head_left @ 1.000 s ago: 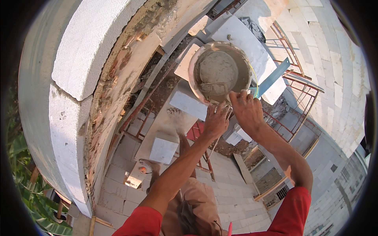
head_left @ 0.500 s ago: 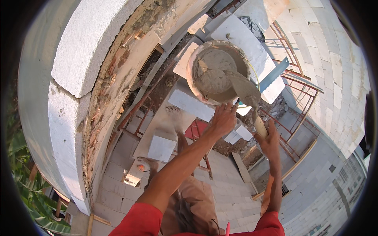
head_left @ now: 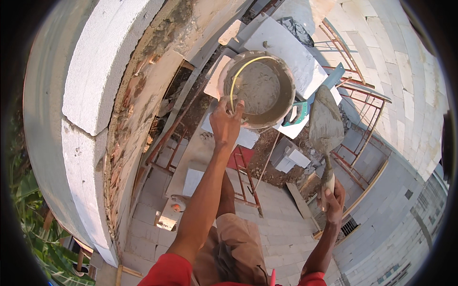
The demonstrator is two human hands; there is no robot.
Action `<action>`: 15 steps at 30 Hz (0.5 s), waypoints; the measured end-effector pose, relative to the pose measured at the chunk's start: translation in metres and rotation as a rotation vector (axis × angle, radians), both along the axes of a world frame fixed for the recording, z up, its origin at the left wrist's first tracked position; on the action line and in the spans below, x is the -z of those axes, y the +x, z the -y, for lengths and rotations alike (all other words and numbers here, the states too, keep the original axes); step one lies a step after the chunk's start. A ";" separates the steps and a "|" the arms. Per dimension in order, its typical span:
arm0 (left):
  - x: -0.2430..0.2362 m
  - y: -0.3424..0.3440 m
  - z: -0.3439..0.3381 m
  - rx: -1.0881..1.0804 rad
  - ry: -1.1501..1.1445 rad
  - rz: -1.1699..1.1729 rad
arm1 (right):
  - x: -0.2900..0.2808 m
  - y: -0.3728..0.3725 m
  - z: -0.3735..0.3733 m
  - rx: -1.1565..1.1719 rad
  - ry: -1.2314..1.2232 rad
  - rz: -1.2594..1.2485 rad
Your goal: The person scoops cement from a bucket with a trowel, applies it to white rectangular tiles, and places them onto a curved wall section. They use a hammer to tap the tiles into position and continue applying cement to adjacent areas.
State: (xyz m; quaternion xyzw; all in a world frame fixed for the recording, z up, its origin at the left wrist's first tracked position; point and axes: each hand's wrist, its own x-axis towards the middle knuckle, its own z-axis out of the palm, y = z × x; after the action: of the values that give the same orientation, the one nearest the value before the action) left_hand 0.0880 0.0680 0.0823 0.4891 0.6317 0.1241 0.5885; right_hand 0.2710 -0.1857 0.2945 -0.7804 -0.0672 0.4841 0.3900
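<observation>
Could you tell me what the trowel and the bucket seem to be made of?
Trowel: likely steel blade, coated in wet grey mortar, with a pale, probably wooden handle. Bucket: probably plastic or rubber, mortar-smeared, its thin yellow bail handle arching over the rim.

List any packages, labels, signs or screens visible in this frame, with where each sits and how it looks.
None that can be made out: no package, label, sign or screen shows.
The left hand grips the rim of a round mortar bucket with a yellow handle.
The right hand holds a mortar-loaded trowel.
White blocks and a rusty red scaffold frame lie below, all unmarked as far as can be seen.
</observation>
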 end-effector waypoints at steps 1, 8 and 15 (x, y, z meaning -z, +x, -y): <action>0.007 -0.007 -0.012 -0.029 -0.047 -0.007 | 0.009 -0.004 -0.001 -0.022 -0.039 0.022; 0.124 -0.048 0.011 -0.035 0.087 -0.236 | 0.209 -0.064 -0.001 -0.257 -0.280 0.630; 0.085 -0.024 0.017 -0.269 -0.515 0.350 | 0.310 -0.103 0.082 -0.444 -0.644 0.746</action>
State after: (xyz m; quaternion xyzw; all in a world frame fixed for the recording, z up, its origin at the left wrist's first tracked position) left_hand 0.0644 0.0515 -0.0023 0.2080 0.5904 0.1192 0.7707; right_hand 0.1684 -0.2678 -0.0158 -0.9464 -0.2129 0.2409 -0.0312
